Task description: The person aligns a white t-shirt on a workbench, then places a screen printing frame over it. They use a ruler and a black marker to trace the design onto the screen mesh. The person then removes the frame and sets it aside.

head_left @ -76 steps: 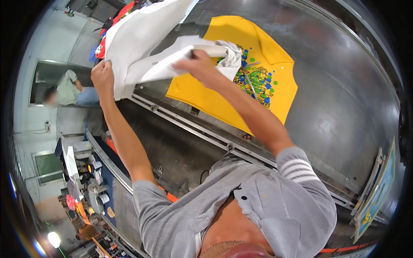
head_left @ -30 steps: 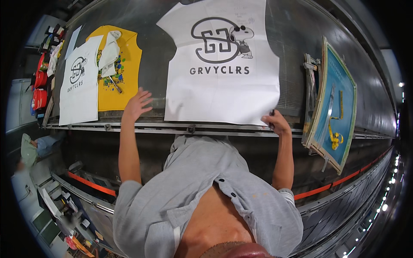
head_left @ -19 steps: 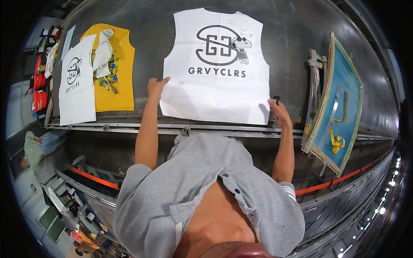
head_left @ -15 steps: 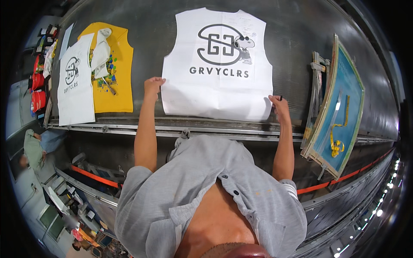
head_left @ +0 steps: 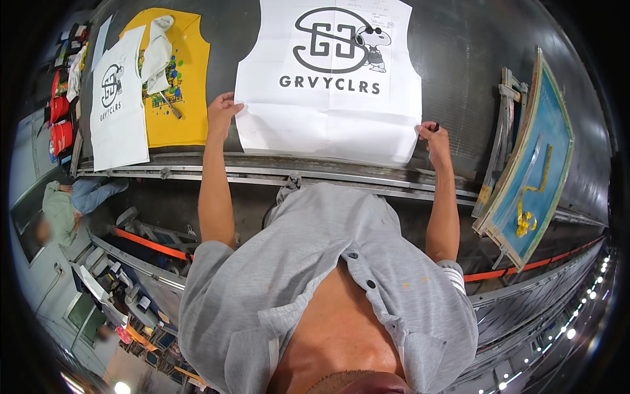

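Note:
A large white pattern sheet, shaped like a shirt body and printed with a black logo, lettering and a cartoon dog, lies on the dark table. My left hand pinches its lower left edge. My right hand grips the lower right edge, with a small black item, too small to name, among the fingers. To the left are a similar white sheet and a yellow shirt-shaped piece with a colourful print. A crumpled white cloth and a metal tool lie on the yellow piece.
At right, a blue screen frame holds a metal straightedge and yellow measuring tape, beside metal bars. A rail runs along the table's front. Red and black items crowd the far left. A co-worker is at left, beyond the table.
The white sheet, held up in the air 2.5 seconds ago, now lies flat right of the yellow piece. My left hand, open a second ago, has closed on its edge. The view has shifted slightly.

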Tool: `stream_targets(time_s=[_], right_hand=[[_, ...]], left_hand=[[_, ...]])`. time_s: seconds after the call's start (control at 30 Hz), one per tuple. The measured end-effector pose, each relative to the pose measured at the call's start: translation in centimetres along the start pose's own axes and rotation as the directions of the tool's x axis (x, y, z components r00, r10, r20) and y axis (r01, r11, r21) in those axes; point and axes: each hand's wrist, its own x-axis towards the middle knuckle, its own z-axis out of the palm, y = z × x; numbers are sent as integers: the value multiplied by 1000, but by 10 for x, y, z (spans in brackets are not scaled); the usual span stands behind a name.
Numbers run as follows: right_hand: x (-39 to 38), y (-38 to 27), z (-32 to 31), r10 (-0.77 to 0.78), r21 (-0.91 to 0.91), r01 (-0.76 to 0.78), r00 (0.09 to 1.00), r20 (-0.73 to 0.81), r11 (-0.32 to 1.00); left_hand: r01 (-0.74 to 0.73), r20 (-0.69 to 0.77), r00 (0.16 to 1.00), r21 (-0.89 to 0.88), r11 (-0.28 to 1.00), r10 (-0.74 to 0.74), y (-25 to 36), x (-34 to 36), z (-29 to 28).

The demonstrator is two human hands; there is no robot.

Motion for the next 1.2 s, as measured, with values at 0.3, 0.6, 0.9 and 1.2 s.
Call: stream_targets(time_s=[0.3,0.6,0.9,1.2], right_hand=[[-11,3,-7,-58,40,56,997,59,998],[-4,0,7,-63,40,63,998,1,997],[-23,-6,-14,8,115,-27,987,163,993],[-33,-8,-2,-2,171,-15,995,98,985]], left_hand=[[-6,63,998,-103,995,13,0,-12,-16],[-42,-52,998,-126,991,36,-6,-9,1],[51,49,998,-90,995,-47,-2,-22,-21],[-25,-32,999,-138,990,21,21,-22,-7]])
